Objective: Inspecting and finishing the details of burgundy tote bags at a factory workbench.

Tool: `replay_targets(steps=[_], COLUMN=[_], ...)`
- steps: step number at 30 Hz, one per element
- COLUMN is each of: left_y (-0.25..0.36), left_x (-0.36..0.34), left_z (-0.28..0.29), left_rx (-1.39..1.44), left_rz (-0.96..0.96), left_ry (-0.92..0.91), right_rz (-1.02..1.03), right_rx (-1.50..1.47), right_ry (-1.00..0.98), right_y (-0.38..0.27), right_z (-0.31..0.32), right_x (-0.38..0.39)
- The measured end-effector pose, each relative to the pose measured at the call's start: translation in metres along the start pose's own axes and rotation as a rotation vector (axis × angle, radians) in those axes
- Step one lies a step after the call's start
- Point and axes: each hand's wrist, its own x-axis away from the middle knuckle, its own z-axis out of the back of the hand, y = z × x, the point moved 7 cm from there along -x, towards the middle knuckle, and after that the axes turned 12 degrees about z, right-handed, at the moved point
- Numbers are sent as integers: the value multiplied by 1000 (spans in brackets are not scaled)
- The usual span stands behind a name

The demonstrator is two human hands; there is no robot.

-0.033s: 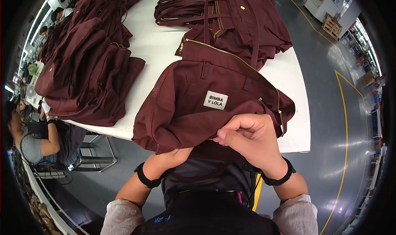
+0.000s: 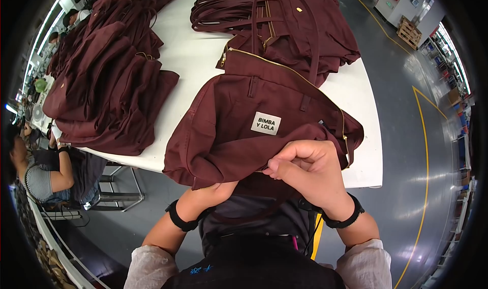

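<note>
The bench (image 2: 190,60), white-topped, is carrying everything here. Along its left edge a large heap of maroon fabric pieces (image 2: 101,96) is lying, and toward its far edge a stack of maroon bags (image 2: 325,35) is spreading across to the right edge, straps trailing leftward. The open maroon bag (image 2: 234,101) is resting by the near right corner, its far side touching the stack and its near side hanging a little over the near edge.

Beyond the left edge, a seated co-worker in a striped top (image 2: 40,177) is reaching toward the bench.

Both hands are working at the bag's near side, just past the near edge. The right hand (image 2: 315,172) is pinching at the bag's lower border, thumb and forefinger meeting; whether they are gripping cloth or a small fitting, one cannot tell. The left hand (image 2: 216,192) is reaching under the cloth, its fingers hidden, so its grip cannot be told.

A gold zip (image 2: 273,61) is curving along the bag's opening, and a pale label (image 2: 265,123) is facing up on its front.

Nothing is visibly differing from the preceding picture: bag and hands are holding the same places, so the handling is apparently pausing at this spot without visible progress.
</note>
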Motion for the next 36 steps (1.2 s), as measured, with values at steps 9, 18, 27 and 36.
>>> replay_targets(steps=[9, 18, 27, 36], left_y=[-6, -7, -21, -45], left_x=[1, 0, 6, 4], left_z=[0, 3, 3, 9], left_rx=[80, 209, 189, 298], left_rz=[56, 147, 198, 446], left_ry=[33, 38, 78, 62], right_rz=[69, 368, 188, 418], right_rx=[38, 761, 978, 934], right_ry=[28, 161, -214, 17], right_y=[3, -36, 1, -11], right_z=[1, 89, 83, 69], right_x=[0, -4, -1, 8])
